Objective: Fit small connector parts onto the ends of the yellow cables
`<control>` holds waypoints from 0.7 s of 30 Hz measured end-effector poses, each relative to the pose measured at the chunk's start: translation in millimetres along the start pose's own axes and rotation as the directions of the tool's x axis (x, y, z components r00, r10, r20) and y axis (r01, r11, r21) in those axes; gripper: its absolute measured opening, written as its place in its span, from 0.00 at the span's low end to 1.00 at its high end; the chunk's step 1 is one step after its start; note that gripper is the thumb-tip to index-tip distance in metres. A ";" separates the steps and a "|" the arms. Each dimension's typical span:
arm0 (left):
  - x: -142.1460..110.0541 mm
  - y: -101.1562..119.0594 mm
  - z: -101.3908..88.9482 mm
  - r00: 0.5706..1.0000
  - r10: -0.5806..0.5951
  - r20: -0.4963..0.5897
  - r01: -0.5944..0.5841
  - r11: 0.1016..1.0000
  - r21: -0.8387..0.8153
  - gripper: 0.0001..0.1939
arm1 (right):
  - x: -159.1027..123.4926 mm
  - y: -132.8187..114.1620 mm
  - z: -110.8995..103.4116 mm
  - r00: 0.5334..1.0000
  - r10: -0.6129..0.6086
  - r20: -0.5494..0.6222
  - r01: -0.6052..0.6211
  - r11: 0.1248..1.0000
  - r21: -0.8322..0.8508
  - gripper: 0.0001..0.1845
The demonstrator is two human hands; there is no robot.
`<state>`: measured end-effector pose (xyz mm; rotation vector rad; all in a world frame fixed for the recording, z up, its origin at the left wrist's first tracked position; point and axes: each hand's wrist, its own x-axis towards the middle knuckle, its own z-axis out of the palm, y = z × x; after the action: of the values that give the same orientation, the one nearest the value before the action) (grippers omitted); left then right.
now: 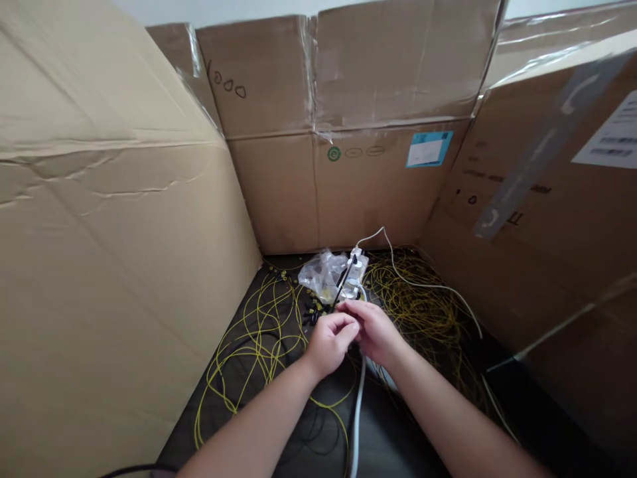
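Black parts [313, 313] lie just beyond the left hand [328, 344], right hand [377, 330] alongside; curled fingers hide whether anything is gripped.

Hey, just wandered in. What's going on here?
A person's bare left hand and bare right hand are close together, fingers curled; whatever is in their grip is too hidden to tell. Just beyond lie a crumpled clear plastic bag and a white plug-like block. Loose loops of thin yellow cable spread over the dark flat surface on the left, with a denser yellow cable tangle on the right. Brown cardboard sides stand around.
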<state>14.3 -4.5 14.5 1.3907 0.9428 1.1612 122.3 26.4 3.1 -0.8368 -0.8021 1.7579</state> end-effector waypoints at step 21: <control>-9.5 -11.3 -6.2 0.993 -0.068 0.100 0.073 0.996 -0.044 0.09 | -3.2 9.5 -11.5 0.996 -0.074 0.043 0.071 0.996 0.054 0.09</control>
<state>6.7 -10.6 1.8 1.3534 0.8819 1.0458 128.1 22.2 -10.4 -0.7272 -0.8032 1.7313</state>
